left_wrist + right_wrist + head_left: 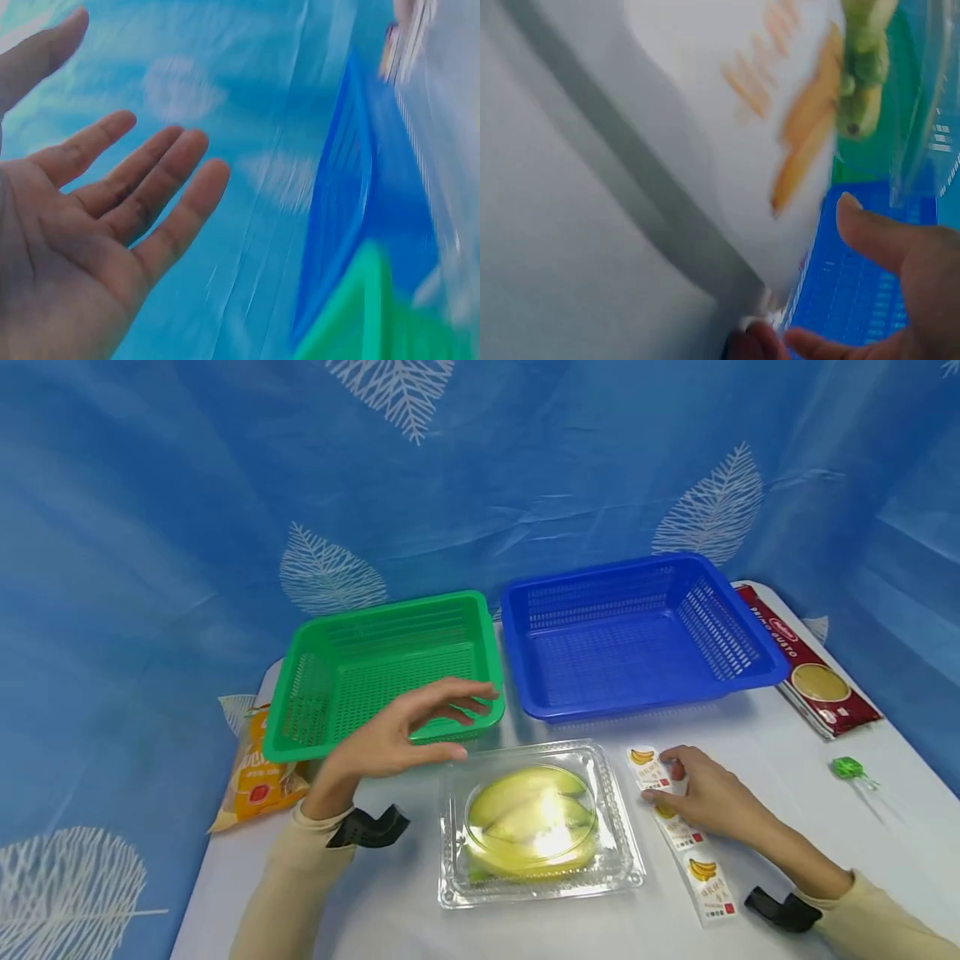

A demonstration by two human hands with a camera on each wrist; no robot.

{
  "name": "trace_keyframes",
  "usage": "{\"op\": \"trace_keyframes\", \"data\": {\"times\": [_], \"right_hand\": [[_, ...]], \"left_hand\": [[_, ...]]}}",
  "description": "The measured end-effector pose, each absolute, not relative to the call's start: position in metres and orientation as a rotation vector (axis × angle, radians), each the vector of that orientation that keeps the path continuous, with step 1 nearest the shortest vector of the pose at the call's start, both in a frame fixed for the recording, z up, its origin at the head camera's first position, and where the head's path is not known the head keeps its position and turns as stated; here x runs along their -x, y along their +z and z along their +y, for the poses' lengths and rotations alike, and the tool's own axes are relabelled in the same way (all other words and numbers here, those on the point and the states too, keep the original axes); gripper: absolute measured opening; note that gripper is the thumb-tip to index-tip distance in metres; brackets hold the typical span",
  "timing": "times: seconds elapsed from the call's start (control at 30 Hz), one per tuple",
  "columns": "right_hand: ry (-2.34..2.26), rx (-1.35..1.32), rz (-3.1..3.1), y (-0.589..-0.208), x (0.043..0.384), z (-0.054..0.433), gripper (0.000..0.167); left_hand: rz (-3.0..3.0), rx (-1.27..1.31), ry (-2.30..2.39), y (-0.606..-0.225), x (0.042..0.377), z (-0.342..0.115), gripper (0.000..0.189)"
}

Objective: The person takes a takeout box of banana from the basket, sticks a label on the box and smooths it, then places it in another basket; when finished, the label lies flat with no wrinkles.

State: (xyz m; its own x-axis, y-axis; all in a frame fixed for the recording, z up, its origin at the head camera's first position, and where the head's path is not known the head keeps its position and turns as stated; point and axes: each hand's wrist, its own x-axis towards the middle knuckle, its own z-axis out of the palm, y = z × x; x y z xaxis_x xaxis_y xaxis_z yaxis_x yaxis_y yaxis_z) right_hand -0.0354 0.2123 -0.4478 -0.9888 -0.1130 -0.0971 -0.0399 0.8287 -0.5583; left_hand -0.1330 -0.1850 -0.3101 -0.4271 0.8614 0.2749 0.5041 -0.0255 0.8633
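Observation:
My left hand (pixel 408 727) hovers between the green basket and a clear plastic clamshell (pixel 630 868), its fingers spread and its palm bare in the left wrist view. Inside the clamshell lie greenish-yellow bananas (pixel 502 814), under a shut lid. To the right of it, a strip of white banana labels (pixel 708 889) runs along the table. My right hand (pixel 712 793) is over the upper part of this strip, thumb and forefinger apart on either side of a label. Up close in the right wrist view, the label strip (pixel 705 165) reaches down to the fingertips.
A green basket (pixel 382 606) and a blue basket (pixel 645 702) stand at the back. An orange packet (pixel 258 781) lies left of the green one. At the right are a red pasta packet (pixel 806 664) and a small green wrapped item (pixel 849 767). Blue curtains (pixel 487 468) hang behind.

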Motion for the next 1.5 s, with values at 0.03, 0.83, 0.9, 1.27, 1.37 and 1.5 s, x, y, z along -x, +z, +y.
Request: {"op": "trace_keyframes", "data": {"times": [0.03, 0.83, 0.9, 1.27, 1.37, 1.5], "right_hand": [[-0.832, 0.09, 2.895, -0.449, 0.034, 0.211, 0.075], [-1.247, 0.116, 2.789, -0.464, 0.034, 0.224, 0.053], [-1.37, 0.092, 2.702, -0.464, 0.034, 0.227, 0.046], [-1.619, 0.06, 2.433, -0.452, 0.035, 0.234, 0.023], [-1.642, 0.136, 2.413, -0.45, 0.033, 0.234, 0.02], [-1.687, 0.167, 2.395, -0.446, 0.03, 0.231, 0.02]], "left_hand": [[1.859, -1.452, 1.404, -0.309, 0.134, -0.174, 0.062], [1.618, -1.326, 0.875, -0.351, 0.182, -0.043, 0.065], [1.63, -1.325, 0.839, -0.352, 0.183, -0.037, 0.064], [1.603, -1.365, 0.775, -0.353, 0.184, -0.011, 0.059], [1.591, -1.374, 0.758, -0.357, 0.183, -0.005, 0.055], [1.574, -1.383, 0.75, -0.362, 0.181, 0.004, 0.05]]}}
